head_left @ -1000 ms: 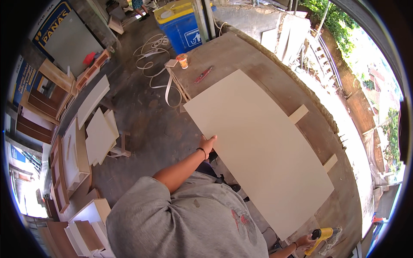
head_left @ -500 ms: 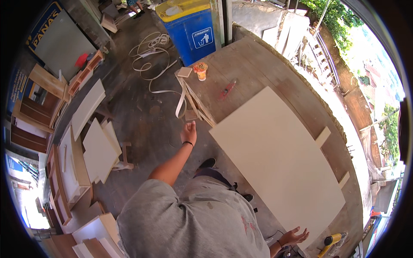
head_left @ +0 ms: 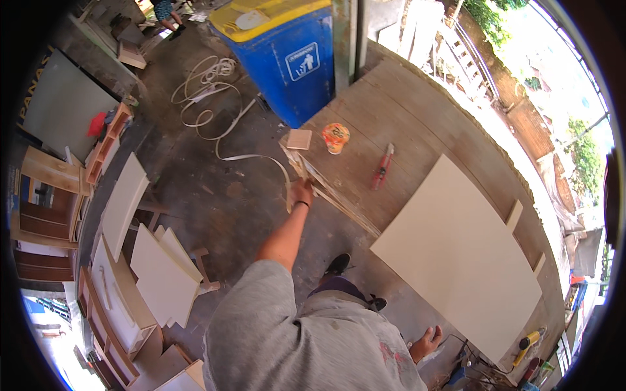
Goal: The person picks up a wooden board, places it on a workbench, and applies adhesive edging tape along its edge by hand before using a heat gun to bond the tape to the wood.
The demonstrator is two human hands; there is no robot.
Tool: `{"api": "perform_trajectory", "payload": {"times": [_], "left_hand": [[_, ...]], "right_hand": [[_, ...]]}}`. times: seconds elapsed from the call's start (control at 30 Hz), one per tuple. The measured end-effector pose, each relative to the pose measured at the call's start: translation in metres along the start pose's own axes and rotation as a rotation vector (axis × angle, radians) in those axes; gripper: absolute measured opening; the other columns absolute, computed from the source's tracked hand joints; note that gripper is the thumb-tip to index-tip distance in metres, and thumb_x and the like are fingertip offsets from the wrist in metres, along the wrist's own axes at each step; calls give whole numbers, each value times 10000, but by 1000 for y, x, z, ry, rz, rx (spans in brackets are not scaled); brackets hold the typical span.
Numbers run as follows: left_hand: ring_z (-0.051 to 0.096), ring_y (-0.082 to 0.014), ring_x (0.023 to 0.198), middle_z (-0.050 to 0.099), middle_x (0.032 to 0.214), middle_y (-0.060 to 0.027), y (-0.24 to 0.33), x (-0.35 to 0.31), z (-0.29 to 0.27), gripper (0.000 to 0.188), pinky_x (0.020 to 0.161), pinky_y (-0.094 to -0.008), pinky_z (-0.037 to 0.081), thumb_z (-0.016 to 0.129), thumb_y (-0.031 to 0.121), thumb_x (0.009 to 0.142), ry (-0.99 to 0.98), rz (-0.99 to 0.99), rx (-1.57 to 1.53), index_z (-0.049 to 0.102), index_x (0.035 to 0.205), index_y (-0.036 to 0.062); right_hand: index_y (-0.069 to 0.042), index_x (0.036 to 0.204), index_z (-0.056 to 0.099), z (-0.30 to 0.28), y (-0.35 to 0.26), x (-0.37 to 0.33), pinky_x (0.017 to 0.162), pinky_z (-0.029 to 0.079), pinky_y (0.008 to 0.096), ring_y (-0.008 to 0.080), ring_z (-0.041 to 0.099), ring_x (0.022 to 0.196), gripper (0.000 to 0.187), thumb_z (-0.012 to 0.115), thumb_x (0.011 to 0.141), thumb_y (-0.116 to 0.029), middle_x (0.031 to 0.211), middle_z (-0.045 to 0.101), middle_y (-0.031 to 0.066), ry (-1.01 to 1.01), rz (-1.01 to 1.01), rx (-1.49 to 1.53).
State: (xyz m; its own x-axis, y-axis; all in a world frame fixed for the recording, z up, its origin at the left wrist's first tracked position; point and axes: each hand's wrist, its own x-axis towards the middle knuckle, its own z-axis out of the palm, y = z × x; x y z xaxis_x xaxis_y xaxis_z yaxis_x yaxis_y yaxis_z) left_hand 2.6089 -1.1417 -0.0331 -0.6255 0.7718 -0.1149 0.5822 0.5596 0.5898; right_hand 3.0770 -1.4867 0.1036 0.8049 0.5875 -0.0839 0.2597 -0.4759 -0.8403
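Observation:
My left hand (head_left: 301,191) reaches forward to the near left edge of the wooden worktop, its fingers closed around a pale, thin edging strip (head_left: 251,157). Part of the strip hangs beside the wrist, and the fingertips are partly hidden. Thin wooden slats (head_left: 339,203) lie along the edge by that hand. My right hand (head_left: 425,344) is open and holds nothing, fingers apart, near the near left side of a large cream board (head_left: 460,260) lying flat on the worktop.
A red-handled cutter (head_left: 383,167), an orange cup (head_left: 335,137) and a small wood square (head_left: 299,139) rest on the worktop (head_left: 411,111). Beyond stands a blue bin (head_left: 287,78) with a yellow lid. Cut panels (head_left: 166,274) lean at left; a yellow tool (head_left: 528,344) lies near right.
My left hand has moved forward to the slats and closed on the edging strip. The right hand stays open, now slightly farther from the board. The view has shifted.

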Motion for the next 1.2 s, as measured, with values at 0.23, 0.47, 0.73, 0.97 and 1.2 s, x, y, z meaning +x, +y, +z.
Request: {"api": "perform_trajectory", "payload": {"times": [0.23, 0.47, 0.73, 0.97, 1.2], "left_hand": [[642, -355, 779, 649, 807, -199, 10, -88, -47, 345, 662, -427, 496, 521, 343, 922, -125, -115, -342, 652, 917, 23], [639, -301, 693, 639, 801, -143, 95, -281, -138, 194, 560, -354, 502, 606, 235, 882, -355, 897, -445, 656, 978, 74], [620, -340, 741, 619, 843, -162, 150, -361, -128, 107, 636, -371, 503, 539, 92, 899, -830, 1015, -631, 593, 968, 29], [612, -353, 717, 608, 782, -157, 63, -371, -79, 166, 622, -408, 486, 508, 163, 921, -994, 1098, -181, 603, 908, 28], [600, -314, 654, 581, 725, -136, 77, -406, -111, 167, 573, -395, 471, 499, 134, 922, -886, 1174, -133, 621, 939, 22]], "right_hand": [[29, 1065, 592, 40, -32, -6, 819, 449, 270, 142, 560, 909, 203, 552, 908, -94, 985, 619, 86, -351, -116, 92], [13, 1184, 526, 70, -147, -30, 902, 432, 295, 172, 574, 1021, 316, 515, 959, -209, 1069, 618, 106, -898, -272, 431], [-41, 897, 512, 25, -175, -18, 753, 470, 295, 178, 605, 761, 231, 472, 986, -250, 772, 623, 89, -929, 37, 1061], [-145, 818, 523, -109, -141, 54, 423, 257, 230, 61, 218, 425, 269, 439, 992, -332, 528, 253, -59, -388, 41, 1573], [-107, 1304, 386, -213, -71, 68, 612, 396, 197, 76, 491, 707, 385, 504, 961, -233, 845, 544, -2, -210, -218, 893]]}}
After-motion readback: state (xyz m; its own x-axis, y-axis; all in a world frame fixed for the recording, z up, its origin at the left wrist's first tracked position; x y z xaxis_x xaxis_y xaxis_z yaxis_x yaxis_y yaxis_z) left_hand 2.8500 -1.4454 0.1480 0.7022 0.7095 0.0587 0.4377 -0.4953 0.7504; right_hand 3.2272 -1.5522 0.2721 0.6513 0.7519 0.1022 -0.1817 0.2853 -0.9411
